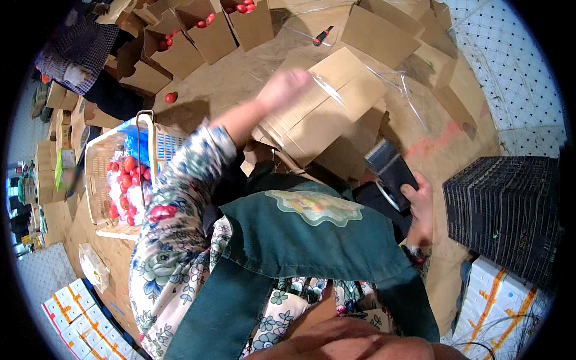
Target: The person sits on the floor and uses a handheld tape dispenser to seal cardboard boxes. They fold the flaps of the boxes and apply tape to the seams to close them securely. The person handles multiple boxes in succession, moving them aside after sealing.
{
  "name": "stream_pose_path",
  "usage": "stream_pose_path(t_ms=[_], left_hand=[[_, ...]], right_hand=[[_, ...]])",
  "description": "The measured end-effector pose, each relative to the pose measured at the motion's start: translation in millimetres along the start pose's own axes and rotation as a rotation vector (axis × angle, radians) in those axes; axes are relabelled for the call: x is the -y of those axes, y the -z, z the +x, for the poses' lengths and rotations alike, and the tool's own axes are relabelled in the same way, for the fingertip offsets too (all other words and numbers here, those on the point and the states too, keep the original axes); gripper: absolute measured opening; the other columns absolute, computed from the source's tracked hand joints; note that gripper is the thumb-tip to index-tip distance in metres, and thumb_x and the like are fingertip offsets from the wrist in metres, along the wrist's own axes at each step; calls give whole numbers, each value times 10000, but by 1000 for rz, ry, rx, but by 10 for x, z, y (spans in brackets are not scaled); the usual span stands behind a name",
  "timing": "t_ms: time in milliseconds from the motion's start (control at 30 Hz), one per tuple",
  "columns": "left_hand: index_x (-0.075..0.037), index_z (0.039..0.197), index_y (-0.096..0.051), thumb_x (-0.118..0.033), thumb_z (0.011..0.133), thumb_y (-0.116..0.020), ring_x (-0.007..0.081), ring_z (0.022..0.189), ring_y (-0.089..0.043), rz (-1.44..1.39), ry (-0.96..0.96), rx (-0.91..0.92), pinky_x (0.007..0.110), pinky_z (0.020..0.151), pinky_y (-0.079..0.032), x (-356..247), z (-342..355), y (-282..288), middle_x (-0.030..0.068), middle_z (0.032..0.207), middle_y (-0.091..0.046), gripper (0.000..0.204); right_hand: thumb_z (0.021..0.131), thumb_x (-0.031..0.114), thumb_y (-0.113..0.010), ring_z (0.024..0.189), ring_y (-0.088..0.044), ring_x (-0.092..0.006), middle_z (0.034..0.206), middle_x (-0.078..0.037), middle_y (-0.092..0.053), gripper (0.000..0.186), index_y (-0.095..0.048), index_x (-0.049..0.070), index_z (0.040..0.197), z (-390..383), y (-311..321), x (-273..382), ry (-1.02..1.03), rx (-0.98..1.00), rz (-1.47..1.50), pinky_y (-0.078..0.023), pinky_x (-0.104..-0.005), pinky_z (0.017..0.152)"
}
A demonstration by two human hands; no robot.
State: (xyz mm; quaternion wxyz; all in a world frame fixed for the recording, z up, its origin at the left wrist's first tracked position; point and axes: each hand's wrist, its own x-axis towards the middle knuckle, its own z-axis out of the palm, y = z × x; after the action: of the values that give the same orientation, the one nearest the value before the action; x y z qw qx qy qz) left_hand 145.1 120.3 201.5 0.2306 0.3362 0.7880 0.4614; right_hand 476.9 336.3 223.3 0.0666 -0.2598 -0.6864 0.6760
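In front of me lies a closed cardboard box (324,111), tilted, with a shiny strip of clear tape at its far side. My left hand (285,90) is over the box's far left edge beside that strip. It is smeared by motion, so its fingers do not show clearly. Off the box's near right side, my right hand (420,201) grips a black tape dispenser (393,171), its broad end turned up toward the box. A pale ring, perhaps the tape roll, shows at its lower side. Other cardboard stands under the box.
Left, a yellow plastic basket (98,153) holds tomatoes. Open boxes (210,45) with tomatoes line the far left, near another person (81,57). A red-black cutter knife (323,36) and one tomato (171,97) lie loose. Stacked black crates (501,216) stand right; empty boxes (378,33) beyond.
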Motion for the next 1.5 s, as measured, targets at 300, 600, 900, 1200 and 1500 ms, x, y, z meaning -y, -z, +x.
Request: stream_pose_path(t_ms=[300,600,900,1200,1500], left_hand=[[-30,995,-611,-424,909,-479,119,658,-458,288,-9,-114,271,645,-426,932,1156,1057,-3,709,-518,425],[-90,1116,-601,-423,912,-462,230,1003,-559,277,288,142,343,882,-426,1927,1216,173,120,1057,-624,414],[-56,1308,-408,-596,873,-335,317,1124,-491,235,329,220,367,954,-372,2385,1261,-191,214,1232,-505,698],[145,1206,-413,-723,794,-346,379,1097,-509,512,201,126,389,936,-391,907,984,-331,328,1093,-539,964],[121,1081,-547,-756,774,-319,410,1034,-536,492,202,266,399,914,-399,510,786,-269,327,1047,-559,957]], right_hand=[[767,132,-652,623,-499,-47,694,25,-557,132,-554,43,767,496,-216,-185,-54,-37,-5,-423,-211,564],[770,185,-658,691,-526,-66,796,0,-584,229,-574,16,899,935,27,-1040,-156,56,-18,-447,-223,629],[780,311,-658,780,-526,-88,865,-22,-612,368,-601,1,971,1311,62,-1556,-65,180,-262,-442,-268,745],[785,293,-658,727,-536,-74,801,-11,-617,337,-622,12,969,1093,190,-1213,-124,206,-96,-455,-247,691],[750,421,-660,585,-580,-164,631,-95,-606,433,-642,-11,761,748,423,-1268,-219,119,-519,-454,-315,568]])
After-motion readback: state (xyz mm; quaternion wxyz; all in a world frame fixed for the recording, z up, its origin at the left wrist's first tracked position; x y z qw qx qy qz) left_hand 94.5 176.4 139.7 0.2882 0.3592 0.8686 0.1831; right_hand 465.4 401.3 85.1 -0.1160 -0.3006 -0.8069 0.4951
